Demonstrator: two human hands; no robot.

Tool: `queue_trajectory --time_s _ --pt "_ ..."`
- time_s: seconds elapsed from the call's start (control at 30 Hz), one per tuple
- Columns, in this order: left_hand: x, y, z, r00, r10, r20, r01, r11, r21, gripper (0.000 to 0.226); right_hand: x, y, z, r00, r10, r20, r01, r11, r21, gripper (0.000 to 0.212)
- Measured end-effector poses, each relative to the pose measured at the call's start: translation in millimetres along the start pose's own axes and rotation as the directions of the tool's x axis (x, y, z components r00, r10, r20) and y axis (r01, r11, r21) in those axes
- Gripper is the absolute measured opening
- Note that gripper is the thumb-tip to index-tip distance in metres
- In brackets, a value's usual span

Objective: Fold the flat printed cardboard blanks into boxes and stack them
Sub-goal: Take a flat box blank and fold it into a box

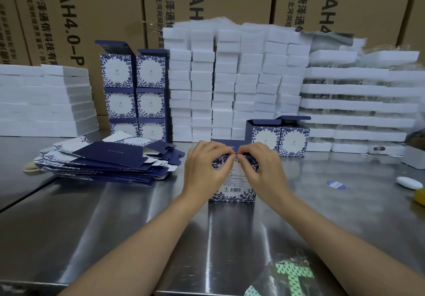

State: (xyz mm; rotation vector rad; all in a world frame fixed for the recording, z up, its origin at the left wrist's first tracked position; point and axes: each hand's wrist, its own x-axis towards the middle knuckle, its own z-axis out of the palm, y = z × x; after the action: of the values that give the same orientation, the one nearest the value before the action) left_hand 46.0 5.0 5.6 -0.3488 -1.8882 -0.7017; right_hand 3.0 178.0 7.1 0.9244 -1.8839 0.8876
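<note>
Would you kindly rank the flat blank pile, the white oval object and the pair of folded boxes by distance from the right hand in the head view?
From the right hand:
1. Pair of folded boxes, just behind.
2. Flat blank pile, far left.
3. White oval object, right edge.

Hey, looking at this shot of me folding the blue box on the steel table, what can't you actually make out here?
Head view only:
- Top flaps of the box: covered by the left hand and right hand, so how they sit is hidden.
- Small print above the box's barcode: too small to read.
- Yellow object: cut off by the right edge.
- Bottom pair of the stacked boxes: partly hidden behind the pile of flat blanks.
</note>
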Motion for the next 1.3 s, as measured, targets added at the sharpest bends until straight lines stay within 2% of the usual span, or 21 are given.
queue_trajectory --time_s 0.2,0.37,0.57,0.7,0.8,0.93,1.13,1.3 --pt "0 -7 -6 0.998 -0.048 0.037 0.051 0.995 -0.084 0.007 0 7 -5 1.0 0.0 0.015 0.0 1.0 0.021 0.009" --pt "2 -6 -3 0.997 -0.062 0.056 0.066 0.995 -0.081 0.005 3 7 -3 1.0 0.003 0.0 -0.003 0.999 0.037 0.007" --pt "5 -15 -6 0.98 -0.179 0.085 0.193 0.959 -0.207 0.006 6 10 -12 0.998 0.062 0.029 -0.064 0.992 0.104 0.013" --pt "6 -15 -5 0.98 -0.162 0.112 0.184 0.957 -0.225 0.003 7 7 -10 0.996 0.081 0.037 -0.084 0.993 0.086 0.008" --pt "8 -18 -9 0.969 -0.194 0.152 0.23 0.932 -0.279 0.004 7 9 -13 0.992 0.112 0.063 -0.12 0.983 0.137 0.005" --pt "6 -26 -14 0.964 -0.215 0.155 0.249 0.934 -0.255 0.009 5 20 -17 0.987 0.145 0.073 -0.158 0.958 0.238 0.007" --pt "7 -23 -15 0.949 -0.275 0.157 0.311 0.9 -0.306 0.005 7 23 -15 0.978 0.195 0.07 -0.207 0.948 0.244 0.005" --pt "7 -31 -17 0.928 -0.326 0.183 0.372 0.85 -0.372 0.006 2 28 -18 0.96 0.265 0.088 -0.278 0.894 0.351 0.011"
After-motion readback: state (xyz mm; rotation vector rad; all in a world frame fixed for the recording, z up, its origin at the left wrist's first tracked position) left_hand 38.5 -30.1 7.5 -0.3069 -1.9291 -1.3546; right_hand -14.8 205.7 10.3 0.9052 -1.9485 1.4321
